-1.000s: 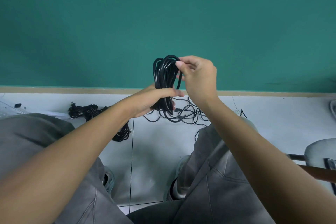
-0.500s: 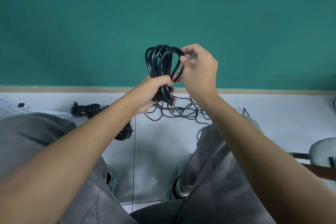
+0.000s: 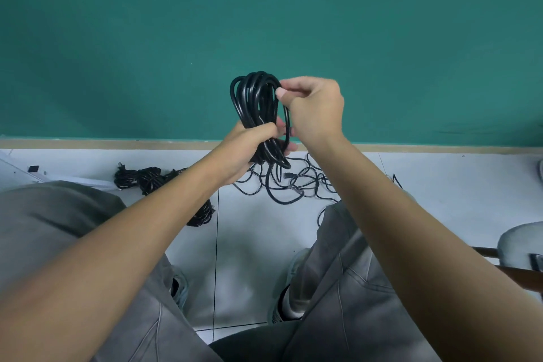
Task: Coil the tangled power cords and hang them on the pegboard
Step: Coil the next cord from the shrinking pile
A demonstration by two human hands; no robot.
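Note:
A black power cord coil (image 3: 254,100) stands upright in front of the green wall. My left hand (image 3: 249,147) grips its lower part, fingers wrapped round the bundled loops. My right hand (image 3: 314,109) pinches one strand at the coil's upper right side. A loose tail of the same cord hangs down past my left hand. On the white floor below lies a tangle of thin black cords (image 3: 296,185). A second bundle of black cords (image 3: 147,179) lies on the floor to the left, partly hidden by my left forearm. No pegboard is in view.
The green wall (image 3: 264,23) with a tan baseboard (image 3: 117,144) closes the far side. My grey-trousered legs and shoes (image 3: 291,294) stand on white tiles. A grey chair seat (image 3: 520,241) sits at the right edge. White objects lie at the far left (image 3: 17,170).
Both hands have shifted slightly. My right hand has come over the top right of the coil, laying its strand down the coil's right side. My left hand keeps its grip.

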